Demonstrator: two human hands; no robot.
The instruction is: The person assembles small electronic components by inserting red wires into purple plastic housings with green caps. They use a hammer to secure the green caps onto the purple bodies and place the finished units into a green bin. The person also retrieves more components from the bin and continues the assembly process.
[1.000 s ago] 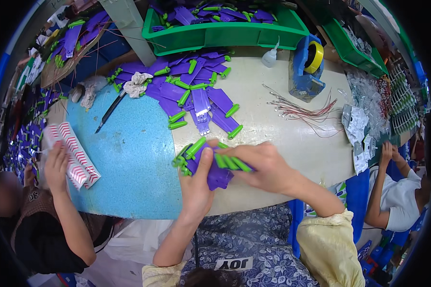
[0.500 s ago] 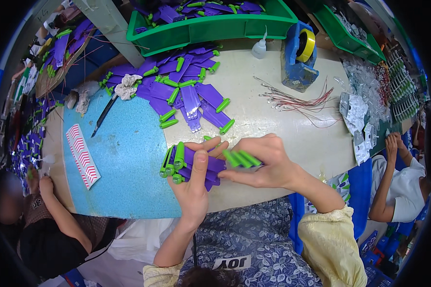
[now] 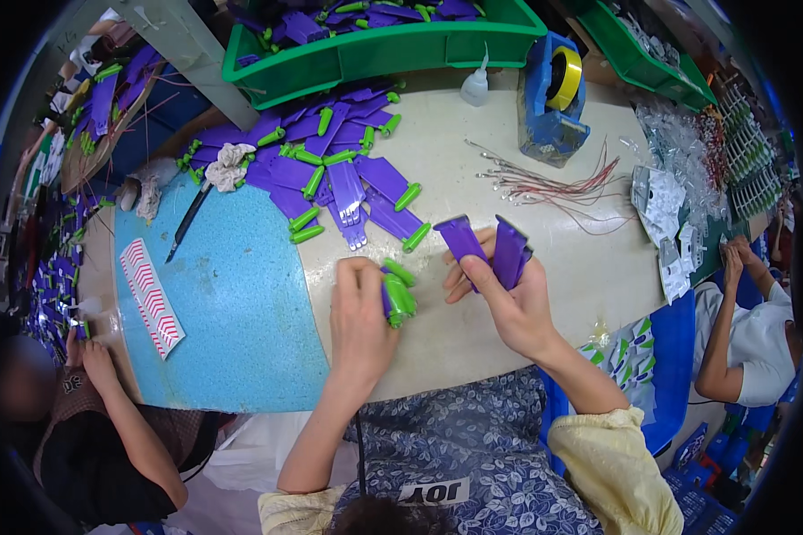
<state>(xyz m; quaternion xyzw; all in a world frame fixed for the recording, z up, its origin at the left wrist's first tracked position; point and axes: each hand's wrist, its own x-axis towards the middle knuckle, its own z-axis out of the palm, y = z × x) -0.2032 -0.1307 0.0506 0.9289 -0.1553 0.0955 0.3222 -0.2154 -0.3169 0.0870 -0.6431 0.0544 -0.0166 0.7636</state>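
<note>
My left hand (image 3: 362, 316) is closed round a bunch of purple plastic pieces with green cylinder ends (image 3: 400, 296), the green ends pointing right and slightly blurred. A short gap to the right, my right hand (image 3: 513, 299) grips several purple pieces (image 3: 509, 251) between thumb and fingers. Their flat purple ends stick upward in two groups; their green ends are hidden in the palm. Beyond my hands, a loose pile of the same purple and green pieces (image 3: 348, 185) spreads over the table.
A green bin (image 3: 384, 58) of purple pieces stands at the back, beside a small white bottle (image 3: 476, 86) and a blue tape dispenser (image 3: 549, 134). Thin red wires (image 3: 553, 185) lie to the right. A black-handled tool (image 3: 187, 223) and striped sticker sheet (image 3: 152, 294) lie left. People sit on both sides.
My hands have moved apart. The right hand has turned over, so flat purple ends now point up instead of green ends left. The left hand has turned its bunch, green ends now facing right.
</note>
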